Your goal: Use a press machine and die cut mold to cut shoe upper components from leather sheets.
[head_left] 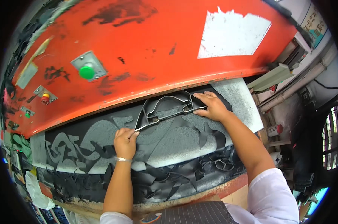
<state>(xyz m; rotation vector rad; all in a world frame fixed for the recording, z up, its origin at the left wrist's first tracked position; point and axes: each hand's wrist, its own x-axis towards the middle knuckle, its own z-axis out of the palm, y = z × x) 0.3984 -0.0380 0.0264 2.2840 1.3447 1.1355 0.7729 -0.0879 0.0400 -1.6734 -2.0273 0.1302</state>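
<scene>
A cutting die [171, 115], an arched metal strip frame with inner bars, lies tilted on a black sheet of leather-like material [154, 137]. My left hand [125, 142] pinches its near left corner between thumb and fingers. At the far right end, the fingers of my right hand [214, 106] curl over the die's rim, thumb on the near side. Under the sheet is a worn grey-white cutting board [234, 95], showing through several curved cut-outs. The die's far edge sits close to the red machine's lower edge and is partly hidden there.
A big red press head [150, 56] overhangs the board's far side. It carries a green button [87, 72] and a red knob [45, 98]. Black scraps [176, 177] pile along the near edge. A white plastic bag [38, 192] hangs at the left.
</scene>
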